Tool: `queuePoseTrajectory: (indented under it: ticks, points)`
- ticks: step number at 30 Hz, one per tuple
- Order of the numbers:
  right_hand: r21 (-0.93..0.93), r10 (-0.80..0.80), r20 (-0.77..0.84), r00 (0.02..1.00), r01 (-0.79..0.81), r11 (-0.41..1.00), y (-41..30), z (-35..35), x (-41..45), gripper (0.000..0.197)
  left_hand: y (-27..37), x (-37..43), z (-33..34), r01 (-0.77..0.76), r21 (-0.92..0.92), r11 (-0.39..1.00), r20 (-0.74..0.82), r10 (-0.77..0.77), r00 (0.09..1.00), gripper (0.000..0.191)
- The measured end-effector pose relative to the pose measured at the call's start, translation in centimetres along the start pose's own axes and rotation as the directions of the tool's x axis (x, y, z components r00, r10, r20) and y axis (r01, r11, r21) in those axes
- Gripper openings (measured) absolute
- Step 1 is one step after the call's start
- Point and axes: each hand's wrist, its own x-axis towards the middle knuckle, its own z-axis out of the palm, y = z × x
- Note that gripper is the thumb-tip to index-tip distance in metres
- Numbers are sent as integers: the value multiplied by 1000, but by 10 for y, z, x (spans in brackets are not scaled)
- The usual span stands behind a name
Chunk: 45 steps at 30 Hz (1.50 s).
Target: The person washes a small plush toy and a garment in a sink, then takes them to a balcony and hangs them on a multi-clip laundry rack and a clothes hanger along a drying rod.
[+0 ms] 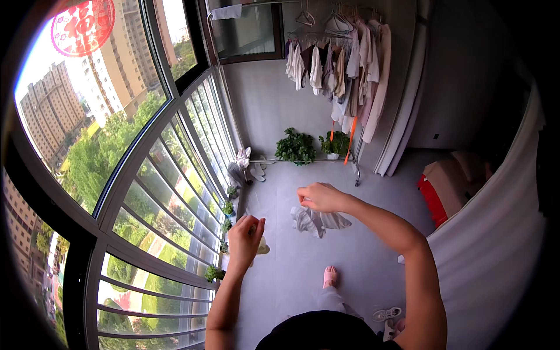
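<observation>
My right hand (pixel 323 197) is closed on a bunched white-grey cloth item (pixel 311 222), which hangs below the fingers over the floor. My left hand (pixel 246 241) is held up near the window side, with its fingers curled. From behind it shows a pale yellowish cloth item (pixel 263 247), mostly hidden by the hand and hanging as if gripped. The two hands are apart, with the floor visible between them. Ahead stands a metal garment rack (pixel 315 160), where many small garments (pixel 316 70) hang on its right part.
Tall windows with railings (pixel 170 175) line the left, small potted plants (pixel 214 273) along their sill. Two leafy plants (pixel 295 146) stand by the rack's base, slippers (pixel 258 171) to their left. At right are a white curtain (pixel 485 249) and sneakers (pixel 386 313).
</observation>
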Motion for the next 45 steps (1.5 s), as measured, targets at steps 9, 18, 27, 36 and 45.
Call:
queuePoseTrajectory:
  ticks: [9, 18, 27, 36, 45]
  points:
    - [330, -259, -202, 945, 314, 890, 79, -89, 36, 18, 24, 83, 131, 143, -35, 989, -71, -145, 987, 17]
    - [278, -274, -475, 836, 438, 855, 184, -163, 83, 12, -17, 172, 251, 108, 143, 984, 153, -129, 980, 21]
    - [177, -85, -457, 885, 184, 967, 347, -205, 155, 16, -72, 327, 275, 459, -683, 568, 172, -486, 857, 11]
    - [116, 5, -438, 899, 50, 992, 468, -295, 268, 19, -95, 491, 304, 240, -635, 735, 81, -246, 966, 23]
    - [-272, -142, -841, 521, -183, 945, 588, -458, 315, 14, -136, 561, 295, 181, -574, 799, -131, -307, 942, 19]
